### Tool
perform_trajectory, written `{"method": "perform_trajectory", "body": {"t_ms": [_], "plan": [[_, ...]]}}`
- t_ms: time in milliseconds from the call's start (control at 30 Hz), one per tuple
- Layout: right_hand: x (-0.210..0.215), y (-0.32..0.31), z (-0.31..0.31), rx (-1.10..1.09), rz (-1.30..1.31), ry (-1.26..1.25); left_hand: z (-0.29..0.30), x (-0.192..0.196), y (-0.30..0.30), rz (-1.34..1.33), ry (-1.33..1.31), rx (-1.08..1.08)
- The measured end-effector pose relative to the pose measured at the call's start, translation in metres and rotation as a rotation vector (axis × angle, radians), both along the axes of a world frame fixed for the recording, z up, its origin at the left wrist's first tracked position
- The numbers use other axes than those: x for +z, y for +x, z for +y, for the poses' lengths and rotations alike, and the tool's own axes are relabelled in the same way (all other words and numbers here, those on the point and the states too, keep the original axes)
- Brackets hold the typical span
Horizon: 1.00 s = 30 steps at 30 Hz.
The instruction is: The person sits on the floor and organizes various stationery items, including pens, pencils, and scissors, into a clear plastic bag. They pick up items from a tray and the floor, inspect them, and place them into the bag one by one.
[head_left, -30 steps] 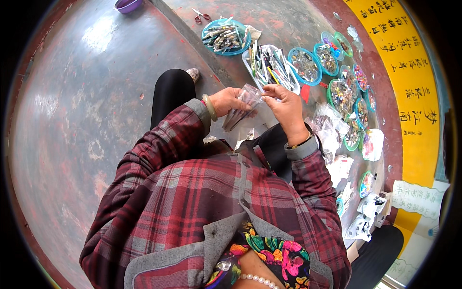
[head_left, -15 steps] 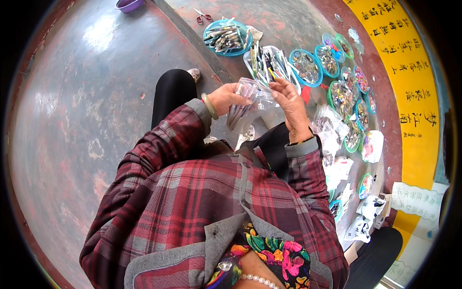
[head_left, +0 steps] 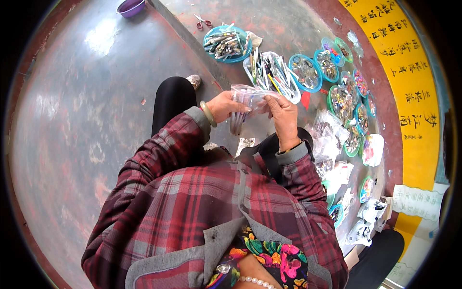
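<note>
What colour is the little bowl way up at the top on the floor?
Purple. The small round plastic bowl shows in the head view, at the top edge.

Clear bag (head_left: 245,103): held up between both hands, pens inside.
Bag pile (head_left: 327,139): clear, on floor at right.
Yellow banner (head_left: 409,82): far right, dark writing.
White sheet (head_left: 416,202): lower right.

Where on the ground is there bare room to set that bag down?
The grey floor left of the black-clad leg is bare up to the purple bowl. Right of both hands, blue trays and small packets crowd the strip beside the yellow banner.
</note>
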State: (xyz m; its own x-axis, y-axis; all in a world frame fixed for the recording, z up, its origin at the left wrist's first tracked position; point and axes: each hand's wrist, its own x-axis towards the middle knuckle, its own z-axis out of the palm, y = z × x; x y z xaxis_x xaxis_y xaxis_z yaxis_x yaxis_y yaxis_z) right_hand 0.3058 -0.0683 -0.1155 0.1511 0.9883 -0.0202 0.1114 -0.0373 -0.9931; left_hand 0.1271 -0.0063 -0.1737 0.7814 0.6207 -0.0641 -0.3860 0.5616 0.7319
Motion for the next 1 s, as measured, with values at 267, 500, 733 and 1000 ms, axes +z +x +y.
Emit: {"method": "perform_trajectory", "body": {"t_ms": [267,500,733,1000], "plan": [[-0.006,0.018,0.017,0.045,0.014,-0.004,0.003,-0.004,-0.003,0.075,-0.004,0.146],[-0.079,0.09,0.091,-0.126,-0.396,-0.211,0.014,-0.01,-0.004,0.182,-0.178,0.502],[-0.163,0.088,0.125,-0.147,-1.003,-0.303,0.013,-0.013,-0.005,0.258,-0.12,0.449],[-0.18,0.077,0.136,-0.219,-1.211,-0.499,0.007,-0.009,0.003,0.3,-0.033,0.371]]}}
